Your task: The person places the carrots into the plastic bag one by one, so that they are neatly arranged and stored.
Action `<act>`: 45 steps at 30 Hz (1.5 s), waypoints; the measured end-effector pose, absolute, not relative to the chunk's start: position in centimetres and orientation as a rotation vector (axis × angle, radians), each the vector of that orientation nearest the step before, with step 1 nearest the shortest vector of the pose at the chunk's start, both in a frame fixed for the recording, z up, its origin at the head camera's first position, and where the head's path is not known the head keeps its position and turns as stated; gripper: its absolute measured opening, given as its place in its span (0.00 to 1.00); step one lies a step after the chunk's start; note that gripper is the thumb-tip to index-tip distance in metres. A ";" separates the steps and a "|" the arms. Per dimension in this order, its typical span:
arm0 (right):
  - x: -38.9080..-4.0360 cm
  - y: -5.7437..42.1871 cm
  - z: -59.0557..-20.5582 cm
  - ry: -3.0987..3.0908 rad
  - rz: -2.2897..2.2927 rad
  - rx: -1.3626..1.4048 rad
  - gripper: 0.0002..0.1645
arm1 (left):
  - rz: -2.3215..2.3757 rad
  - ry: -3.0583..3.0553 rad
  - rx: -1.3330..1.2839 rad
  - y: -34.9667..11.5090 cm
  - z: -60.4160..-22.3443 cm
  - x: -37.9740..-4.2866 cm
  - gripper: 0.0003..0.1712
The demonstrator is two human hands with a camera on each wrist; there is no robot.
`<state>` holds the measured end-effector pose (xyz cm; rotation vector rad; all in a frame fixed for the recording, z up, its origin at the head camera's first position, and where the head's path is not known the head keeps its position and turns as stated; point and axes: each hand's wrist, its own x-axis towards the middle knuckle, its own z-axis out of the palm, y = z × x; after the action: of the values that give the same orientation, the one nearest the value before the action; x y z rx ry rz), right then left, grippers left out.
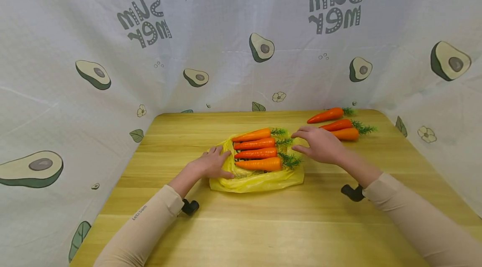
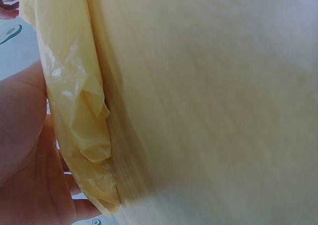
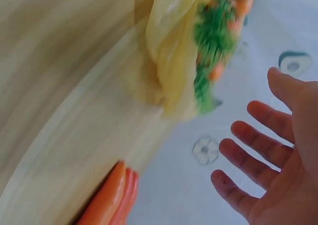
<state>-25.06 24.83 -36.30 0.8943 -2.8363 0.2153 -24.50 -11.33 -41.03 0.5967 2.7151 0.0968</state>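
Note:
Several orange-red carrots [image 1: 257, 154] with green tops lie side by side on a crumpled yellow plastic bag [image 1: 263, 184], tops to the right. At the bag's left edge my left hand [image 1: 214, 163] rests with its fingers spread and extended, touching the plastic. The left wrist view shows that palm [image 2: 25, 155] beside the bag's fold [image 2: 74, 96], the fingers partly hidden behind it. My right hand [image 1: 320, 145] hovers right of the carrot tops, holding nothing. Its fingers look spread and slightly bent in the right wrist view, apart from the bag [image 3: 174, 51].
Three more carrots [image 1: 344, 134] lie at the back right of the wooden table [image 1: 244, 229], partly behind my right hand. A white cloth [image 1: 226, 49] printed with avocados hangs behind and beside the table.

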 end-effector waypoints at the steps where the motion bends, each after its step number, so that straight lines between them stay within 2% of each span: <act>1: -25.2 25.3 -36.2 -2.849 0.221 0.880 0.23 | 0.094 2.716 0.597 -11.3 -41.0 -24.5 0.52; 11: -26.5 29.3 -35.6 -2.946 0.283 0.733 0.26 | 0.077 2.711 0.594 -11.5 -41.4 -24.8 0.53; 20: -28.0 32.7 -36.0 -2.948 0.357 0.654 0.23 | 0.084 2.710 0.596 -11.6 -41.3 -24.9 0.54; 28: -29.4 35.3 -36.8 -2.955 0.364 0.622 0.28 | 0.081 2.709 0.608 -11.4 -41.2 -24.9 0.53; 32: -29.9 36.5 -37.4 -2.988 0.383 0.579 0.34 | 0.080 2.706 0.600 -11.4 -41.2 -24.9 0.53; 40: -30.7 38.6 -38.1 -3.031 0.298 0.594 0.36 | 0.082 2.697 0.577 -11.3 -41.2 -24.9 0.54; 43: -30.4 38.7 -37.9 -3.027 0.266 0.608 0.36 | 0.088 2.696 0.576 -11.3 -41.2 -24.8 0.54; 45: -29.0 37.6 -37.2 -2.981 0.271 0.599 0.36 | 0.095 2.700 0.580 -11.3 -41.3 -24.8 0.53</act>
<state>-28.99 37.63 -37.21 0.5986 -2.9810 0.2709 -24.82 -11.28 -41.29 0.5801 2.6997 0.0947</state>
